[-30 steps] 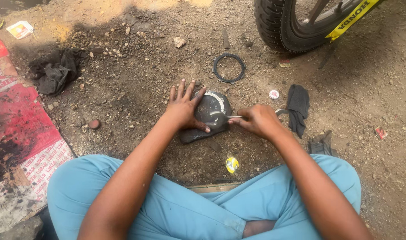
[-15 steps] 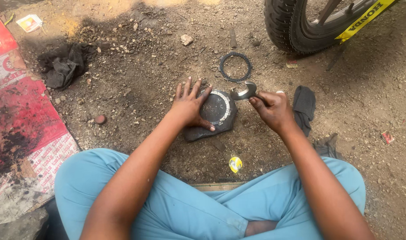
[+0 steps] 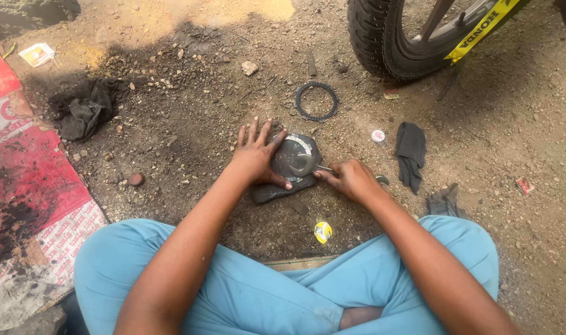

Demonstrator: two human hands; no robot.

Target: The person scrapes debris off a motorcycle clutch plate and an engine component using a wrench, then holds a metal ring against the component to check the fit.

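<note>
Round dark metal part [image 3: 290,162] lies on the dirt ground [image 3: 190,130] — left hand [image 3: 257,156] pressed flat on it, fingers spread. Right hand [image 3: 351,178] grips a spanner [image 3: 307,165] seated on its centre — work looks mid-way, toothed ring [image 3: 316,101] lying apart

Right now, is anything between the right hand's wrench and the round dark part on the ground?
Nothing visible: the wrench head already lies on the round part, held by the right hand; the left hand presses beside it.

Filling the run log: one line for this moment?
left hand pressing round metal part | right hand holding wrench on it | dirt ground
</note>
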